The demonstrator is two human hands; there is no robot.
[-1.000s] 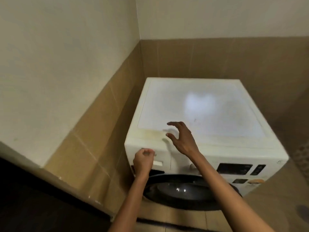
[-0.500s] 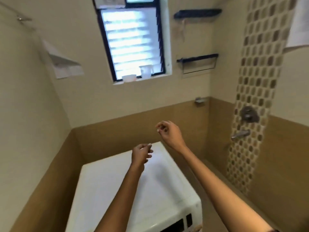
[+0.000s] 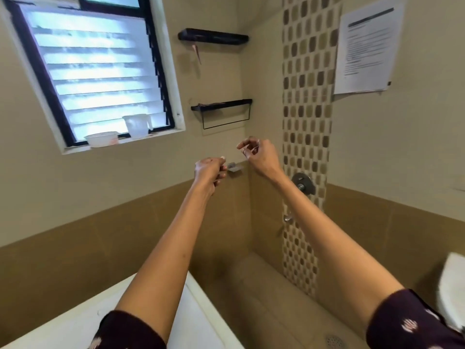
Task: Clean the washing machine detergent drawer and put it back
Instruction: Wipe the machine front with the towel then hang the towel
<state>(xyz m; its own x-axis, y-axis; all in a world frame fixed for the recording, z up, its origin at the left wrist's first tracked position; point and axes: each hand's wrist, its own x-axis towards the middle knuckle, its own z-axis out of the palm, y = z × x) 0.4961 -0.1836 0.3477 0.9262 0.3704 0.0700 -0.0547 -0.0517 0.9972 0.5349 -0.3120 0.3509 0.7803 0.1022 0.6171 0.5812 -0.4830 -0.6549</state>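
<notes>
Only the white top of the washing machine [image 3: 63, 326] shows, at the bottom left; its front and the detergent drawer are out of view. Both of my arms are raised toward the far wall. My left hand [image 3: 208, 170] hangs in the air with loosely curled fingers and holds nothing. A little higher and to the right, my right hand [image 3: 259, 154] is also loosely curled and empty. Neither hand touches anything.
A louvred window [image 3: 95, 71] has a white bowl [image 3: 100, 139] and a clear jug [image 3: 137, 124] on its sill. Two black shelves [image 3: 221, 104] hang on the wall. A shower valve [image 3: 303, 182] sits on the mosaic strip; a white basin [image 3: 453, 285] is at right, a floor drain [image 3: 334, 341] below.
The view swung up from the machine's front to the wall and window. Both hands lifted away from the machine and now hang in the air, further right than before.
</notes>
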